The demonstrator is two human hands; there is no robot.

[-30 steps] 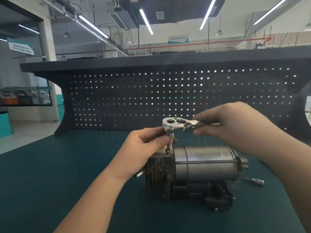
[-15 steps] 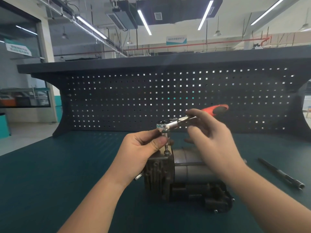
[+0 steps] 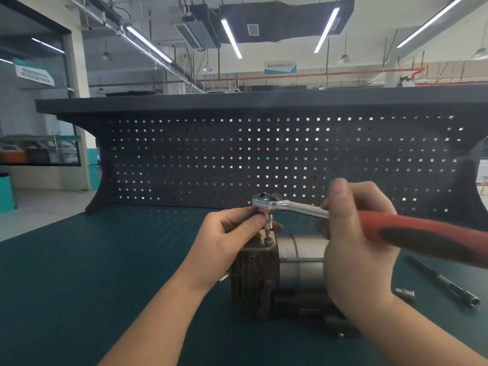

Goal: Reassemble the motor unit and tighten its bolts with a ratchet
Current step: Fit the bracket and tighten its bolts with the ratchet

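Now swung toward the camera, the ratchet (image 3: 290, 206) w/ R hand (image 3: 356, 241) gripping its handle turns a bolt (image 3: 268, 240) on the motor unit (image 3: 280, 273), L hand (image 3: 232, 233) pinching the bit.

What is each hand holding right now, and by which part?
The right hand grips the ratchet on its metal shaft, where the red handle begins. The left hand pinches the bit below the ratchet's head.

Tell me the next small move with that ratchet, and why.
Probably swing the ratchet handle to tighten the bolt. The bit stands upright on the bolt atop the motor unit, the left hand pinches the bit steady under the head, and the right hand grips the handle.
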